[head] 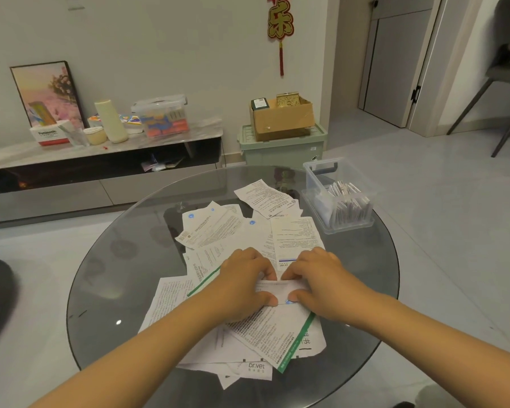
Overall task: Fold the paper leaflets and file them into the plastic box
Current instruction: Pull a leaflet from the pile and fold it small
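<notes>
Here both hands, left and right, pinch a small white printed leaflet, folded narrow.

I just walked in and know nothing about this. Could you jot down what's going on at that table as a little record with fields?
Surface: round dark glass table
Left hand: pinches the small white folded paper leaflet
Right hand: pinches the same leaflet from the other side
Beneath: loose pile of white printed leaflets, unfolded
Container: clear plastic box at the table's far right, lid off, folded leaflets standing inside
Stage: folding in progress; many leaflets not yet filed
</notes>
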